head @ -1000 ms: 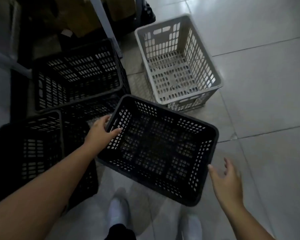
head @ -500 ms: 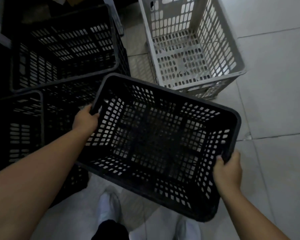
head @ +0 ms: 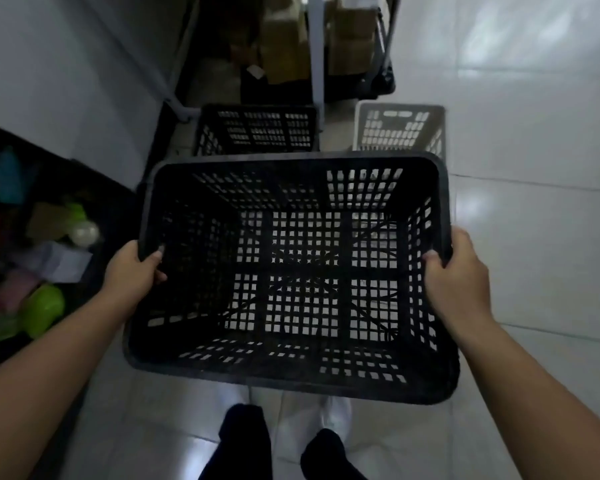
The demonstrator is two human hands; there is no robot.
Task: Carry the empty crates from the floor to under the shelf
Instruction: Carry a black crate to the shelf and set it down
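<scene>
Item: black crate point(head: 291, 271), slotted plastic, empty, held level in the air above the tiled floor point(head: 534, 202), open side up, long axis running left to right

Hold: left hand point(head: 132, 271) closed over the rim of the left short side, thumb inside; right hand point(head: 454, 275) closed over the rim of the right short side, thumb inside. Both hands are clamped on the rim alone, with nothing supporting the base

Other stock on the floor: second black crate point(head: 257, 133) directly beyond the held one, beside a pale upright post point(head: 315, 46); grey crate point(head: 400, 129) to its right, just apart. Both appear empty

Destination: shelf frame at the far end, where cardboard boxes point(head: 284, 46) sit low down; the space beneath is dim and hard to judge

Left margin: dark bin point(head: 49, 237) of mixed coloured items, close to the left forearm

Risks, as judged:
- the carried crate blocks the view of the feet and of the near edge of the floor crates, so a step forward could catch either one
- the gap between the wall and the post looks narrow, so the crate's corners may strike the post or frame on entry
- a rim-only grip could let the crate tip if one hand slackens
- the left elbow may brush the bin
</scene>
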